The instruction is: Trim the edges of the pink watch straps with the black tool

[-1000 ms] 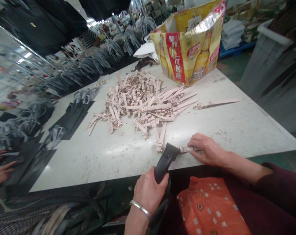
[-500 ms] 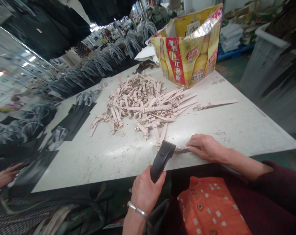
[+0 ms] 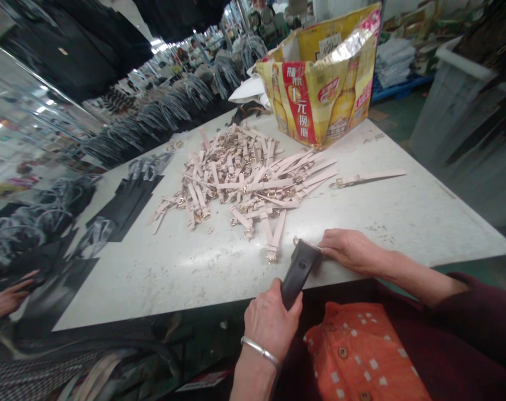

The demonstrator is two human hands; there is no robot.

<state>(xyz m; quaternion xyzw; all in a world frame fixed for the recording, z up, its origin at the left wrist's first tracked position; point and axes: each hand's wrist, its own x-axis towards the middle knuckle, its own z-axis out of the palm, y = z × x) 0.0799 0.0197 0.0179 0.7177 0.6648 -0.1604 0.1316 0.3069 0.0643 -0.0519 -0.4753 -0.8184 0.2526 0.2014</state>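
Note:
My left hand, with a silver bangle at the wrist, is closed around a black clipper-shaped tool. The tool's wide head lies over a buckle strap low above the table front. Pinched at the strap's other end is my right hand, right of the tool head. Most of this strap is hidden by the tool and my fingers. Beyond my hands spreads a heap of pale pink buckle straps. Two straps jut from the heap towards me, left of the tool. Another single strap lies apart at the right.
A yellow cardboard box stands at the back of the white table. Black pieces in clear plastic lie along the left side. A co-worker's hand is at far left. A grey bin stands beyond the right edge.
My left hand has moved the tool to the right and over the strap, close to my right fingers. The two jutting straps now show fully. My right hand has hardly moved.

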